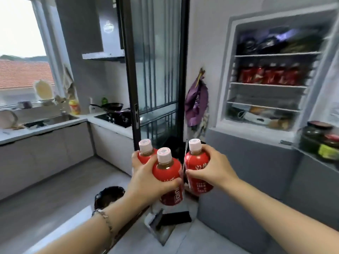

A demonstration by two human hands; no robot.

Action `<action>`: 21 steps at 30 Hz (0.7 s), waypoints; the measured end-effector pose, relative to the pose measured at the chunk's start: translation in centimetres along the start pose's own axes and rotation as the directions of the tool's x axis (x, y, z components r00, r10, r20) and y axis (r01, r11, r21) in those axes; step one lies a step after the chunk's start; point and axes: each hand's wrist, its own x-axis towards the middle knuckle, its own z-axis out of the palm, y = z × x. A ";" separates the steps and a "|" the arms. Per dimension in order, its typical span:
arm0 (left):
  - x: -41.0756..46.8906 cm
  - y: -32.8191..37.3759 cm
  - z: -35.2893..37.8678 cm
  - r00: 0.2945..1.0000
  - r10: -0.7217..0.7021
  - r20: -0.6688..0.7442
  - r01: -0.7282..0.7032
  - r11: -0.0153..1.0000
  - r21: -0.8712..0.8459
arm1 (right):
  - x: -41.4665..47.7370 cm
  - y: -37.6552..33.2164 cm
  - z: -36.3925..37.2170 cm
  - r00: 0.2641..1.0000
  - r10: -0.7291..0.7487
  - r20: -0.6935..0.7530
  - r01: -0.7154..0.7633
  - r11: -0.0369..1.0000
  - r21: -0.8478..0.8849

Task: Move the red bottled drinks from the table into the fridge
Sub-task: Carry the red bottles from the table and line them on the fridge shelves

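Narrow kitchen, grey floor, with a tall white fridge (224, 88) standing open to my right. Carrying stage: three red plastic bottles with pale pink caps are in the air in front of me, well short of the fridge. My left hand (146, 177) wraps two, near bottle (167, 173) pressed against far bottle (145, 153). My right hand (211, 167) curls round the third bottle (197, 169). A row of red bottles (269, 76) already lines the middle shelf. Next, I judge: step right, lift, and set the right-hand bottle in first, since the doubled grip looks less secure. Mind the fridge door rack of dark jars (319, 140) at far right and the black-framed glass door (156, 70) on the left.
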 end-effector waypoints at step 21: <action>42.1 15.5 31.5 0.936 0.339 0.094 -0.317 0.929 -0.190 | 29.1 24.2 -27.4 0.734 0.117 -0.669 -0.150 0.989 0.008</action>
